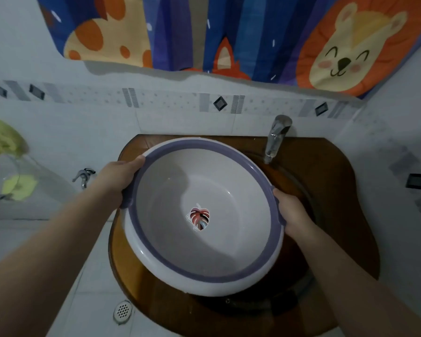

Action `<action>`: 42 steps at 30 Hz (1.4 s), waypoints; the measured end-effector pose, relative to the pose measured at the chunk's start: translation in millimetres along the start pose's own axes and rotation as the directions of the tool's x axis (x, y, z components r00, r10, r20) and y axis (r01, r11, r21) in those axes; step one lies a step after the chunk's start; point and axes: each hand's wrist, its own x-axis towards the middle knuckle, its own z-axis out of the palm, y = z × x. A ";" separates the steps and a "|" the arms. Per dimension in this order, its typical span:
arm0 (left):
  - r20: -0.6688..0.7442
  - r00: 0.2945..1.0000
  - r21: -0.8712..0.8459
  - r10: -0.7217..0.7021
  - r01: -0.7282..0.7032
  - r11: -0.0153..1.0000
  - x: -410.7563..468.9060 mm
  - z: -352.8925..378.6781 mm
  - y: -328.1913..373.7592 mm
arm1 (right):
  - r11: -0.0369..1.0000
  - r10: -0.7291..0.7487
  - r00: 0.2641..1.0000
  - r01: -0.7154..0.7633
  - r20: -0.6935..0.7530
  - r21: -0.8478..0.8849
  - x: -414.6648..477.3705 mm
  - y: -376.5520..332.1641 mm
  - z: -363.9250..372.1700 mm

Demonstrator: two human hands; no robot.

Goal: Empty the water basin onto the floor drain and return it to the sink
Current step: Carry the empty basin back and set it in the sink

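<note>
Both hands clamp the basin (204,215) by its purple rim: left hand (118,177) on the far-left edge, right hand (293,212) on the right edge. It hangs tilted over the brown sink (331,190), beside the tap (276,137). Lower it level, squarely centred, before letting go. Floor drain (122,311) lies below-left.

At frame centre your basin (204,215) sits over the sink (299,190), with your left hand (117,178) on its left rim and your right hand (292,212) on its right rim. The faucet (276,137) stands behind it, upper right. The floor drain (122,311) lies lower left.
</note>
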 end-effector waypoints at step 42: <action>0.260 0.965 0.541 0.044 -0.183 0.821 38.7 147.3 -70.8 | 0.750 0.012 0.990 -0.101 -0.140 -0.653 63.0 39.6 -47.9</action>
